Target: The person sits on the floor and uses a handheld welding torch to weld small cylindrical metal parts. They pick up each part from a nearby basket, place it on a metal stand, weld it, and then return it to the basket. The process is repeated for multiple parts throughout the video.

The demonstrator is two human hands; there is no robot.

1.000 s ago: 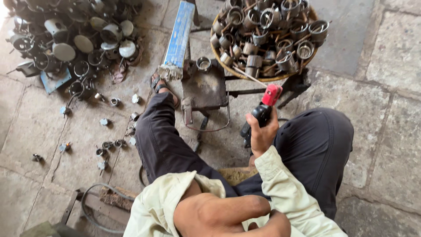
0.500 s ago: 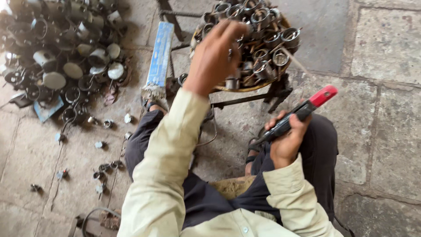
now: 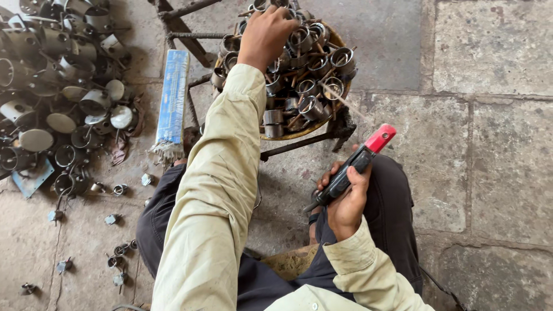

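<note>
Red-tipped black electrode holder [image 3: 348,170] gripped in right hand [image 3: 345,201]

Black electrode holder [image 3: 350,168] with red tip, gripped in right hand [image 3: 345,201], tilted red end up and right above the lap, short shiny metal rings [image 3: 308,63] heaped in round basket, under left hand [image 3: 266,33]
</note>
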